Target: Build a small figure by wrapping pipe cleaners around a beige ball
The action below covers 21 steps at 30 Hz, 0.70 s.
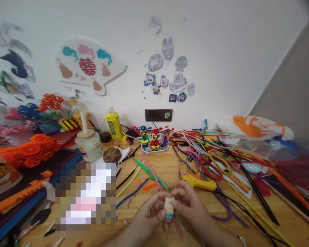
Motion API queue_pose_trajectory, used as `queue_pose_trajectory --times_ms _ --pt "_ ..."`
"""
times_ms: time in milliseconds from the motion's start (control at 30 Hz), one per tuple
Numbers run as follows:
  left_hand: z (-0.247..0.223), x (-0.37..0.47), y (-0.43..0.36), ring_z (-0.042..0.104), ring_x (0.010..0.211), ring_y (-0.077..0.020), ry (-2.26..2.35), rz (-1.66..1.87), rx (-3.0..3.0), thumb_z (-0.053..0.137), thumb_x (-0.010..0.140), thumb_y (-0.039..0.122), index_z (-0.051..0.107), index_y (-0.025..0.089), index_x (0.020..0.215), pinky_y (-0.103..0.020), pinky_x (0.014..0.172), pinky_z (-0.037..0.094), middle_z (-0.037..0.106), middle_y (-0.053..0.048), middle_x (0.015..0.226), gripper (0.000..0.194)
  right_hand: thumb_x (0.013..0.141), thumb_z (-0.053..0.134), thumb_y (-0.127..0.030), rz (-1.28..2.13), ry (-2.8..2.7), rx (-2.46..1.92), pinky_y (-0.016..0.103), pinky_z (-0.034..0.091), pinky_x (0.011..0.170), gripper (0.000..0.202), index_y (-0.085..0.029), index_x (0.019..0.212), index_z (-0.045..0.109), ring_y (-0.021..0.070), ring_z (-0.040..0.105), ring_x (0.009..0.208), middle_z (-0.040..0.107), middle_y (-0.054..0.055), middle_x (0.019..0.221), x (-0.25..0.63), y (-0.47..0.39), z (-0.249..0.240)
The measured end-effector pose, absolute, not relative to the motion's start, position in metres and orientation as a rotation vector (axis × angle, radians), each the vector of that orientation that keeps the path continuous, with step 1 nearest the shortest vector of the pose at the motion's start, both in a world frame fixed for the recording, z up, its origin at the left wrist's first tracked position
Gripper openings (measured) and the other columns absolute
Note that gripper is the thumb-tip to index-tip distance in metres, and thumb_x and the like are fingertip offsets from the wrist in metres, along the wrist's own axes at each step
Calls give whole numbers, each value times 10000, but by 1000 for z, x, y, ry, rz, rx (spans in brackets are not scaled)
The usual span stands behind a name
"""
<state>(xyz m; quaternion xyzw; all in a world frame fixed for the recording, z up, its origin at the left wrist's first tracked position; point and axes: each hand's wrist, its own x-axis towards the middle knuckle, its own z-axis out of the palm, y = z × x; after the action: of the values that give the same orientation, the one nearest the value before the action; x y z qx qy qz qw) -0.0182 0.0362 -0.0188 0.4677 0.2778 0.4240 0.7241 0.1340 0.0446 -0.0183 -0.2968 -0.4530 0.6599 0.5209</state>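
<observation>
Near the table's front edge, my left hand [154, 211] and my right hand [186, 199] meet around a small cream-coloured figure [169, 207] with teal and pink bands at its lower end. Fingers of both hands are closed on it, left fingers on its left side, right thumb and fingers at its upper right. A bit of red shows at its top; the rest is hidden by my fingers. Pink pipe cleaners [178, 229] lie below and behind the figure. A green pipe cleaner [150, 174] runs toward my hands from the back left.
A yellow glue gun [201, 183] lies just beyond my right hand. Tangled pipe cleaners [216, 161] cover the right side. Three small figures stand on a tray [154, 150] at the back. A yellow-labelled bottle [113, 123], a glass jar [89, 145] and fuzzy flowers [38, 151] stand left.
</observation>
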Motion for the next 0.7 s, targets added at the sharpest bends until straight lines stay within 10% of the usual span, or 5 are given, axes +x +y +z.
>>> queue_pose_trajectory --times_ms 300,700 --pt "-24 -17 38 468 524 -83 593 945 1057 661 680 411 533 203 964 -205 484 387 533 26 644 375 666 717 -334 1358 -1144 -764 361 416 822 229 -213 820 599 217 571 906 635 58 902 137 43 -13" --pt "-13 -18 37 482 544 -99 685 922 1002 681 661 392 513 190 954 -236 515 366 538 38 626 393 826 477 -421 755 -1471 -1028 232 374 519 273 -196 670 477 123 451 526 469 -38 562 179 65 22"
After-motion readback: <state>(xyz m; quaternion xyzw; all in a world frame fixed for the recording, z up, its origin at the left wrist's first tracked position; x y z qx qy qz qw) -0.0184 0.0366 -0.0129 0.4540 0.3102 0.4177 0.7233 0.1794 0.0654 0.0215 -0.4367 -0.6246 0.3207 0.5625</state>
